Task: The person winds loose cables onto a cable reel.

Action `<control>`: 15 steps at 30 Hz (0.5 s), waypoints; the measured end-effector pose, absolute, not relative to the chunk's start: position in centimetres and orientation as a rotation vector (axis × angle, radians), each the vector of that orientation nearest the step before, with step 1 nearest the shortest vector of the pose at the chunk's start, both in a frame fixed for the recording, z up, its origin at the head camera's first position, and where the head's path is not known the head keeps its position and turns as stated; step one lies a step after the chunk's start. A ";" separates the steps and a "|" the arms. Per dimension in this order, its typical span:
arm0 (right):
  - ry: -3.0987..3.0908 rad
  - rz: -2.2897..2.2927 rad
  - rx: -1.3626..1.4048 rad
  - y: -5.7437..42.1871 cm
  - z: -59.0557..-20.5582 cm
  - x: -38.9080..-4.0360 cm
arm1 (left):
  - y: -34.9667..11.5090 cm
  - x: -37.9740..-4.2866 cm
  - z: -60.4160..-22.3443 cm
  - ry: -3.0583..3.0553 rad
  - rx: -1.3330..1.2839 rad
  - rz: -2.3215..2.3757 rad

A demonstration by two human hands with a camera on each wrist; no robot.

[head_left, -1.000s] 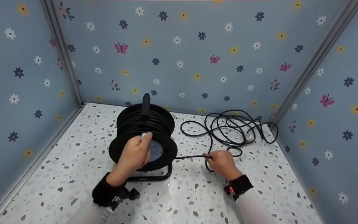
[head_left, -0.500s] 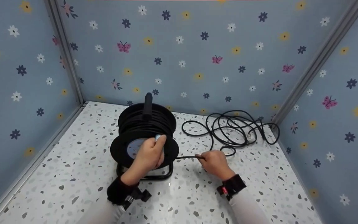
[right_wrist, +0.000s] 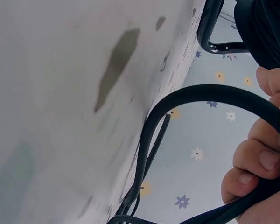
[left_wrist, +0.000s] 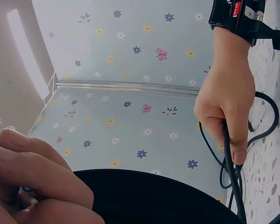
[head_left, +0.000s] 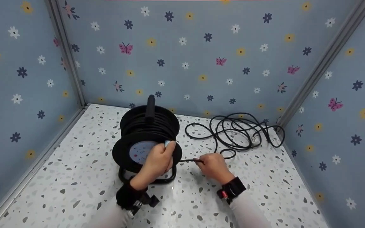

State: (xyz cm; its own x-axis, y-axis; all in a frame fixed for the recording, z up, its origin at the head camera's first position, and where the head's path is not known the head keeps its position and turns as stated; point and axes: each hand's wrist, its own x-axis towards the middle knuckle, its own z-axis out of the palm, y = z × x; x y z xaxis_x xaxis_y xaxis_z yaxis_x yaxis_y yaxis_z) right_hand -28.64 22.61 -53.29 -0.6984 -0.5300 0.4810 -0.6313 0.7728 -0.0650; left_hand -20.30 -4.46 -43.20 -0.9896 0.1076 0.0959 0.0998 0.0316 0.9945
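Observation:
A black cable reel with a pale blue socket disc stands on its tubular frame, cable wound round its drum. My left hand grips a light blue knob at the right side of the reel's front flange; the left wrist view shows its curled fingers beside the black flange. To the right, my right hand holds the black cable, which runs taut from the reel. In the right wrist view its fingers curl round the cable, which loops behind the hand.
Loose coils of cable lie at the back right, a pale plug among them. A black carrying handle rises over the reel. Flowered panels enclose the speckled tabletop on three sides.
My left hand has swung the knob rightward and slightly down across the flange, turning the front disc. My right hand has moved left towards the reel, and the small cable loop has shifted left too.

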 end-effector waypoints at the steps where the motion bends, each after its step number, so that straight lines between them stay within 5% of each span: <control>1: -2.521 0.314 0.881 22.5 -53.3 -28.6 | -4.4 -20.3 -43.3 2.256 0.232 2.167; 15: -2.375 0.192 0.749 23.5 -52.8 -28.9 | -4.5 -20.3 -43.4 2.291 0.286 2.106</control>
State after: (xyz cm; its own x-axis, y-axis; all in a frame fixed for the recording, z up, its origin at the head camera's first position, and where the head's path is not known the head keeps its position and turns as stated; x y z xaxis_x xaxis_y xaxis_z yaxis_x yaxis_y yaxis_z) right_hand -28.94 23.50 -52.80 -0.6380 -0.4672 0.6121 -0.5596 0.8273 0.0482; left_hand -20.34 -4.49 -43.44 -0.9831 0.1453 0.1112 0.1230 0.0745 0.9896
